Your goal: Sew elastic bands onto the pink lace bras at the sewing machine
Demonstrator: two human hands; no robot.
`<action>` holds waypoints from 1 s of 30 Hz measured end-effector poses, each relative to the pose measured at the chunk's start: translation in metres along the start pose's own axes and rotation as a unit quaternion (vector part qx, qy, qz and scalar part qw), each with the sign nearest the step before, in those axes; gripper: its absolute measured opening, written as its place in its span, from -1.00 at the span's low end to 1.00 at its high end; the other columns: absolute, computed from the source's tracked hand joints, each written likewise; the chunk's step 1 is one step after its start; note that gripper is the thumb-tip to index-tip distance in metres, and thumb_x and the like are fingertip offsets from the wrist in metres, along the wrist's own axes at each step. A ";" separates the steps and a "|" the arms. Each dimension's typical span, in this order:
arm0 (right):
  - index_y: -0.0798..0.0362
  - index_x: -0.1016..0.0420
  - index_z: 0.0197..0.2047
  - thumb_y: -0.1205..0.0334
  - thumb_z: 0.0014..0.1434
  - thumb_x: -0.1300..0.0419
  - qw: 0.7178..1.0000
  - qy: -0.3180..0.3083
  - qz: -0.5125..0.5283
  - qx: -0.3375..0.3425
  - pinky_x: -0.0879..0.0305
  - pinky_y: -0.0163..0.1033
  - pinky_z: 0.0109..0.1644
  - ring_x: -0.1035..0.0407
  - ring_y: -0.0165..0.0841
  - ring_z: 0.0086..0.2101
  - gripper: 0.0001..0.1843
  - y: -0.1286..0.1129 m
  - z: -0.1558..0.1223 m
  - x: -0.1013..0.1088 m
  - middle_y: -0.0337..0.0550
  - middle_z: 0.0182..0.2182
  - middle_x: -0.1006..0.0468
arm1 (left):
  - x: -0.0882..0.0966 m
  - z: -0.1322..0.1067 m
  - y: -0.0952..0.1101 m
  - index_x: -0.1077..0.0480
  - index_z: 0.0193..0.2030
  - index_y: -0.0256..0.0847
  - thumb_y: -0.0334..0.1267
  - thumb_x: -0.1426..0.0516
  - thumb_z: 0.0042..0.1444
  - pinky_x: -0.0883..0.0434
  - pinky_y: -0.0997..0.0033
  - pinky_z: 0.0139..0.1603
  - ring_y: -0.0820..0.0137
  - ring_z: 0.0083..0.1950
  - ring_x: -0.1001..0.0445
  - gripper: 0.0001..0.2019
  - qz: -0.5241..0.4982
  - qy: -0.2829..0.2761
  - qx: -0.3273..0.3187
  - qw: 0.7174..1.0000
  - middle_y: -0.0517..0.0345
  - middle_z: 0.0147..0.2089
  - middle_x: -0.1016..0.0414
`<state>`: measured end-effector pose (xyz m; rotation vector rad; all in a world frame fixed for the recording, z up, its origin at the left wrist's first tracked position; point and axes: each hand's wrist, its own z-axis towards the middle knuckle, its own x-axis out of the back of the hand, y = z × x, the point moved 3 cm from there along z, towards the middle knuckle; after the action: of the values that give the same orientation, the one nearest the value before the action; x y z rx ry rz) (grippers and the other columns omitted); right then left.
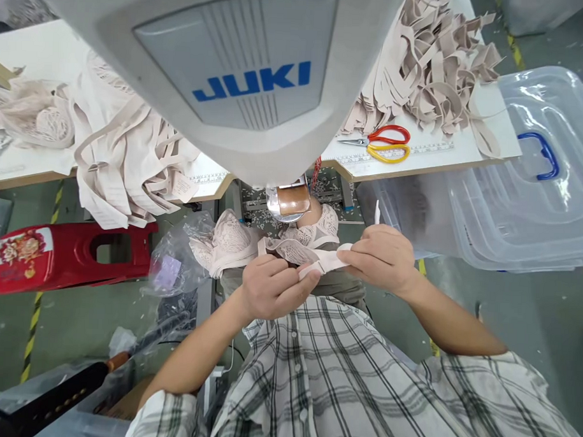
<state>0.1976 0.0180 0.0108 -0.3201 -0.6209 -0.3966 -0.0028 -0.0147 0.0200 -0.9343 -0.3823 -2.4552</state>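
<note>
My left hand [270, 288] is closed, pinching one end of a pale pink strap [323, 265] that belongs to a lace garment [233, 242]. My right hand [383, 257] is closed on the other end of the strap and also holds a thin white tool [376, 212] that sticks up from the fist. Both hands sit close together just below the head of a grey JUKI sewing machine [248, 77]. The lace garment drapes under the machine's metal foot [289, 202].
Piles of pale fabric pieces [435, 64] and strapped garments [125, 168] lie on the white table [495, 133]. Red and yellow scissors [384, 144] rest near its edge. Clear plastic bins [521, 207] stand at right, a red stool [65, 255] at left.
</note>
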 end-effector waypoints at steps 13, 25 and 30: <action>-0.05 -0.56 -0.38 0.33 0.25 -0.25 0.999 -0.030 0.042 0.011 -0.06 -0.28 -0.45 -0.09 -0.46 -0.57 -0.84 0.001 0.001 -0.009 -0.39 -0.69 -0.27 | 0.004 0.000 0.000 -0.40 -0.16 -0.20 -0.52 -0.20 0.19 -0.09 0.46 -0.60 0.57 -0.65 -0.14 -0.83 -0.007 -0.003 0.000 1.000 0.48 -0.66 -0.18; -0.02 -0.45 -0.47 0.30 0.27 -0.21 0.997 -0.013 0.082 0.008 -0.04 -0.25 -0.46 -0.10 -0.45 -0.57 -0.75 -0.003 0.001 -0.014 -0.36 -0.68 -0.27 | 0.009 -0.003 0.001 -0.40 -0.14 -0.17 -0.50 -0.20 0.20 -0.08 0.46 -0.62 0.57 -0.65 -0.13 -0.83 -0.018 -0.014 -0.001 1.000 0.48 -0.66 -0.17; 0.00 -0.51 -0.43 0.34 0.25 -0.22 0.995 -0.005 0.101 0.005 -0.06 -0.25 -0.44 -0.12 -0.44 -0.54 -0.79 -0.003 0.000 -0.014 -0.34 -0.65 -0.30 | 0.010 -0.002 0.001 -0.43 -0.15 -0.26 -0.52 -0.19 0.20 -0.09 0.43 -0.64 0.54 -0.64 -0.12 -0.87 -0.028 -0.013 -0.008 0.999 0.45 -0.66 -0.18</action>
<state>0.1854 0.0192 0.0027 -0.3723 -0.5943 -0.1974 -0.0096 -0.0201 0.0256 -0.9742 -0.4040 -2.5025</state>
